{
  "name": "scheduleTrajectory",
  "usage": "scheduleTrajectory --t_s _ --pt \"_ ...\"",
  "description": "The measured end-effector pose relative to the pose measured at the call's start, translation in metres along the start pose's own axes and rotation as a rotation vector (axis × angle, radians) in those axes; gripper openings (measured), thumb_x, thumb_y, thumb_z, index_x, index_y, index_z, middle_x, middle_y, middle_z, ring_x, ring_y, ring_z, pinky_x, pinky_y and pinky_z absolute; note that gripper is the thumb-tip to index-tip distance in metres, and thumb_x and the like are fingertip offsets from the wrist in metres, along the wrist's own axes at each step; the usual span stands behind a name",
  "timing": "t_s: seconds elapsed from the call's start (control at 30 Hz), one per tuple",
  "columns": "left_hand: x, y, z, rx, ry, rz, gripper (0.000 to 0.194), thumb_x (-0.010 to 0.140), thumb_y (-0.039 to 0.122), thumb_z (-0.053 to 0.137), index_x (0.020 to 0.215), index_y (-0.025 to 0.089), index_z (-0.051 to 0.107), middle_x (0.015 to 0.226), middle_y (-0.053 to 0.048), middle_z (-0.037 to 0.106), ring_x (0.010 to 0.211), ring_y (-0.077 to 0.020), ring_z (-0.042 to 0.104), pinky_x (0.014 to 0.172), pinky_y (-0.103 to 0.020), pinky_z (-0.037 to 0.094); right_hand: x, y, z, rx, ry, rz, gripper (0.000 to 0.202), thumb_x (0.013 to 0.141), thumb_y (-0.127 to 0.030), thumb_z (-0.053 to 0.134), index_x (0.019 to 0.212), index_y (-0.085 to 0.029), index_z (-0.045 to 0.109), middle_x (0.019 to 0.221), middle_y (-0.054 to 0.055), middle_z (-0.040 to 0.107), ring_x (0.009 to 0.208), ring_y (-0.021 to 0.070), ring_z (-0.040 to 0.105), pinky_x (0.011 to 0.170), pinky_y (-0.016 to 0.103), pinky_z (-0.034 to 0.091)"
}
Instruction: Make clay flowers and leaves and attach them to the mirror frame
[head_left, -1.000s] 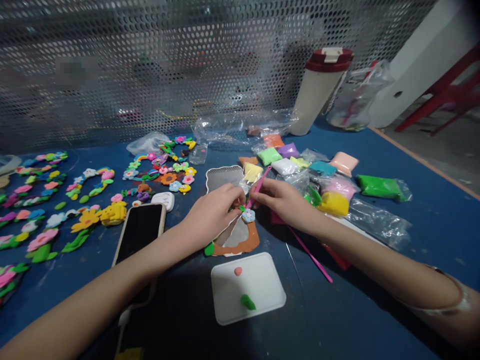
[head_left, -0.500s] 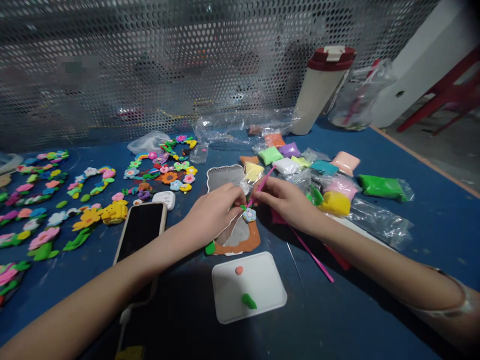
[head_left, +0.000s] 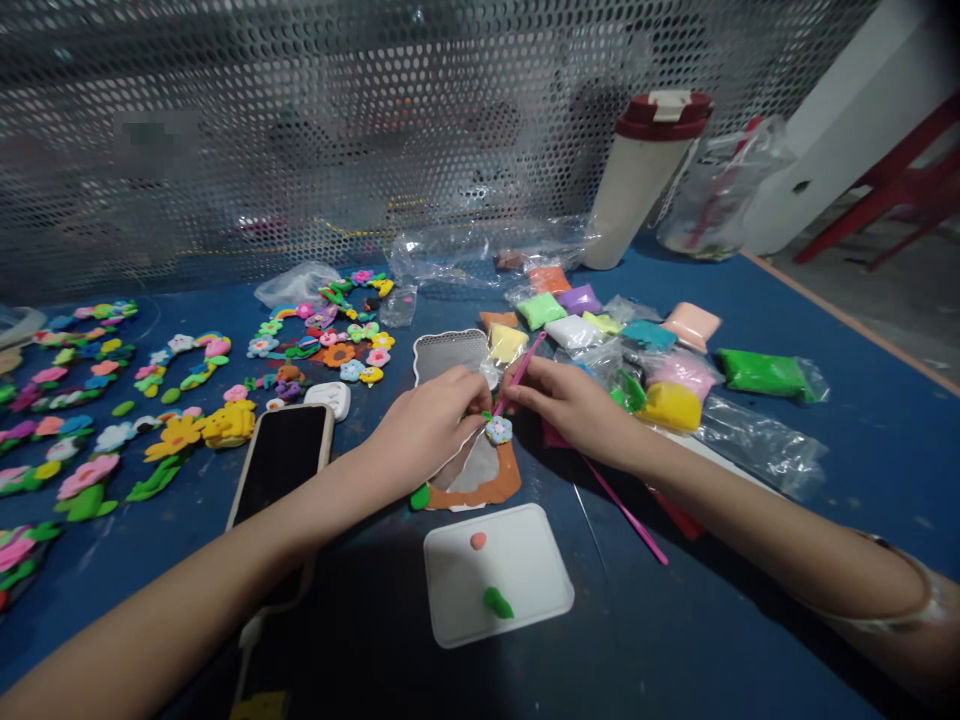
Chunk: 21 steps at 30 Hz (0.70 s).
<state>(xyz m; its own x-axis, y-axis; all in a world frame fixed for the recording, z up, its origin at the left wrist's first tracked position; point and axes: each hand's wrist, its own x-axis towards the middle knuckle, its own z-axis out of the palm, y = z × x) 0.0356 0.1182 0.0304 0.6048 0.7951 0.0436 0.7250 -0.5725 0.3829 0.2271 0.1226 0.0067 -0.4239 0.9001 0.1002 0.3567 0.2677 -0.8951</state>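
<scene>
My right hand (head_left: 559, 400) is closed in a pinch around a slim pink modelling tool (head_left: 529, 362), its lower end down by a small green clay piece. A pale blue clay flower (head_left: 499, 430) sits just below, on the brown clay border (head_left: 480, 492) of a small frame with a grey, shiny middle. Over the left side of this frame lies my left hand (head_left: 439, 420), fingers curled and closed by the green piece; what its fingertips grip is hidden. Nearer me, a white tray (head_left: 532, 570) bears a coral clay ball (head_left: 478, 541) and a green clay lump (head_left: 498, 603).
Left lie a phone (head_left: 285, 460), a white earbud case (head_left: 328, 401) and many clay-decorated frames (head_left: 184, 365). Bagged coloured clay (head_left: 675, 405) spreads on the right, with a second pink tool (head_left: 626, 515) and a thin needle-like rod (head_left: 589, 525). Behind stands a tumbler (head_left: 637, 190) before a perforated metal panel (head_left: 300, 130).
Almost nothing differs. Both hands keep their place at the frame, and the pink tool in my right hand has shifted only very slightly.
</scene>
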Motion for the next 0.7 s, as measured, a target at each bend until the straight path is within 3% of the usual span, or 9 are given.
scheduleTrajectory --t_s 0.7 --pt "0.0009 0.0004 -0.0009 -0.011 -0.014 -0.019 0.006 0.085 0.016 0.049 0.085 0.019 0.054 0.086 -0.002 0.057 0.076 -0.0169 0.055 0.066 -0.029 0.042 0.0006 0.0024 0.0005 0.079 0.003 -0.005 0.012 0.089 -0.027 0.049 0.083 -0.018 0.057 0.082 0.003 0.062 0.079 0.0183 0.057 0.076 0.034 0.046"
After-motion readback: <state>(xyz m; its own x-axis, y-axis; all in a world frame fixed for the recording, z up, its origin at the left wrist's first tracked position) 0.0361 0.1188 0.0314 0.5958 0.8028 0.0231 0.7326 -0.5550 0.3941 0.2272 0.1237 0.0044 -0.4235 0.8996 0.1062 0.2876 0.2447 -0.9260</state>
